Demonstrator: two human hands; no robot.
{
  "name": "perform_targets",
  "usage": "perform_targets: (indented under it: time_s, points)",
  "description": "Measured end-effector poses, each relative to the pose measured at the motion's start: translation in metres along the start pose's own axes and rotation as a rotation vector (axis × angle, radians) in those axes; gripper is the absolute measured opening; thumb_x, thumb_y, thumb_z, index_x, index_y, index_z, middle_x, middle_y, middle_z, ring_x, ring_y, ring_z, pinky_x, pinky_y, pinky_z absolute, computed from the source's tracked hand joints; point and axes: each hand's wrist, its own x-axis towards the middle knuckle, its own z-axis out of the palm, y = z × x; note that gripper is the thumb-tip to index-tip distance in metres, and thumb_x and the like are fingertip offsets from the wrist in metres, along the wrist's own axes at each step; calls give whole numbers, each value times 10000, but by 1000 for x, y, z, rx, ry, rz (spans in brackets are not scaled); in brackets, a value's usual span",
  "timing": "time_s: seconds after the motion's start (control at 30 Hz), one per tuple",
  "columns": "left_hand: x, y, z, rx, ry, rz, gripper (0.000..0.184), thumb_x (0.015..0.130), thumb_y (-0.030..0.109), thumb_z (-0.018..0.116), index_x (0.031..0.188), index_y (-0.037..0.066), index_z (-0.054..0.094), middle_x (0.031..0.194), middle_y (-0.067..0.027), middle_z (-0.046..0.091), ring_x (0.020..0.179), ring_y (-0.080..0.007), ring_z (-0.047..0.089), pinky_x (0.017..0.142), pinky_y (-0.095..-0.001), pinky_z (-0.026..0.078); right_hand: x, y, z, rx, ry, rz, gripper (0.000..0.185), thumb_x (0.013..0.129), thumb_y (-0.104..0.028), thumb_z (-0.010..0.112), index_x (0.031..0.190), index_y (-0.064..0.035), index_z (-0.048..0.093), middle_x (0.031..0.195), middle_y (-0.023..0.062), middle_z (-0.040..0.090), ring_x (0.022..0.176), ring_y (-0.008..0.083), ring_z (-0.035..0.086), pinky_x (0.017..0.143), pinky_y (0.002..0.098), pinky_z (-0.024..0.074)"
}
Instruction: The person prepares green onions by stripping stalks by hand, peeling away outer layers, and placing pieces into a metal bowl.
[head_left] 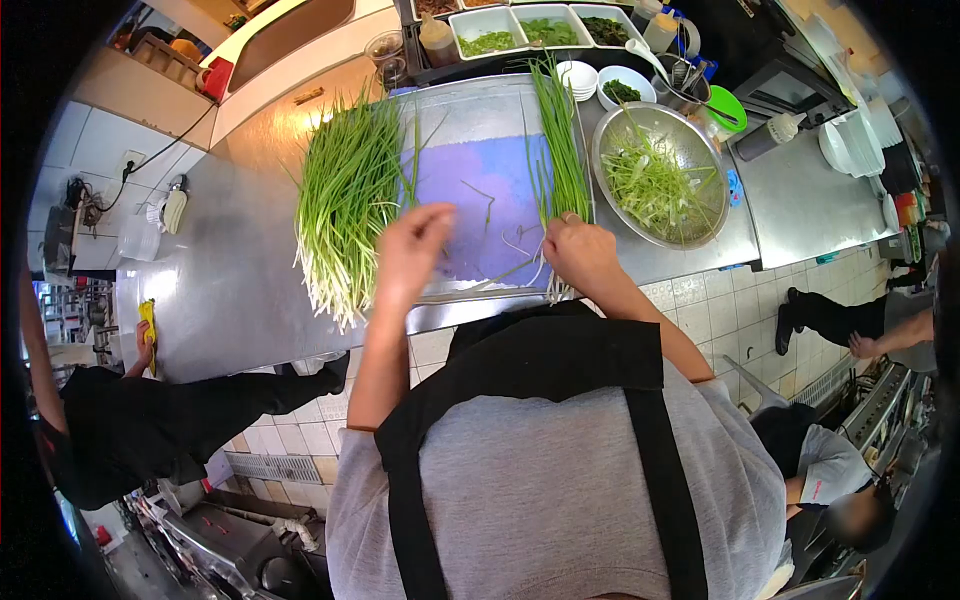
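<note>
My right hand is closed around the lower, pale ends of a bunch of long green onions along the right edge of the purple cutting board. My left hand hovers over the board's left edge, blurred by motion with its fingers bent; whether anything is between them cannot be made out. Beside it lies a large pile of green onions, white ends toward me. A few loose stalks and trimmings are scattered across the board.
A steel colander of pale green trimmings stands right of the board. Behind are white bowls, a bowl of chopped greens and white containers of herbs. One person stands left; others are at right.
</note>
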Motion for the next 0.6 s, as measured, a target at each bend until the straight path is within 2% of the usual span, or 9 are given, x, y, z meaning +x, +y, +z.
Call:
perform_targets:
  time_s: [0.03, 0.1, 0.23, 0.33, 0.43, 0.53, 0.6]
  points:
    - [1, -6, 16, -152, -165, -135, 219, 861, 156, 601, 1004, -4, 645, 847, -58, 645, 716, -97, 588, 632, -244, 475, 0, 0, -3, 43, 10, 18, 189, 762, -221, 588, 780, -33, 580, 850, 148, 601, 686, 310, 634, 584, 432, 505]
    - [5, -30, 48, -284, -306, -178, 208, 879, 144, 572, 1008, -3, 644, 859, -60, 650, 683, -97, 586, 621, -231, 482, -2, -2, -9, 59, 38, 45, 184, 761, -214, 588, 781, -31, 579, 844, 150, 604, 684, 321, 630, 584, 440, 504]
    - [12, -41, 84, -389, -351, -246, 210, 907, 120, 529, 1048, -6, 622, 876, -60, 656, 712, -108, 599, 639, -238, 494, -1, -3, -1, -2, 77, 45, 165, 767, -208, 588, 768, -43, 575, 819, 141, 603, 686, 325, 627, 592, 445, 504]
    - [16, -42, 91, -410, -313, -263, 220, 911, 119, 520, 1063, -9, 613, 886, -68, 655, 717, -115, 604, 653, -241, 500, 5, 1, 8, 106, 94, 35, 198, 766, -231, 604, 749, -35, 588, 779, 138, 617, 676, 320, 625, 599, 417, 504]
    - [16, -41, 88, -468, -287, -288, 228, 913, 126, 518, 1074, -9, 606, 897, -78, 652, 724, -125, 612, 669, -247, 508, 4, 6, -3, 470, -9, 165, 172, 772, -199, 646, 797, -29, 636, 729, 102, 632, 636, 221, 617, 589, 354, 486]
    - [12, -31, 88, -641, -276, -299, 231, 913, 124, 513, 1060, -29, 601, 912, -93, 642, 734, -131, 618, 669, -240, 505, -5, 16, -2, 919, -50, 198, 176, 796, -165, 651, 846, 3, 656, 709, 49, 636, 634, 98, 565, 583, 274, 460]
    - [10, -21, 88, -723, -281, -276, 230, 909, 122, 522, 1066, -26, 603, 901, -86, 644, 737, -125, 615, 676, -238, 502, -8, 18, -8, 1018, -94, 213, 194, 792, -172, 648, 838, 16, 656, 696, 47, 630, 633, 81, 546, 580, 265, 452]
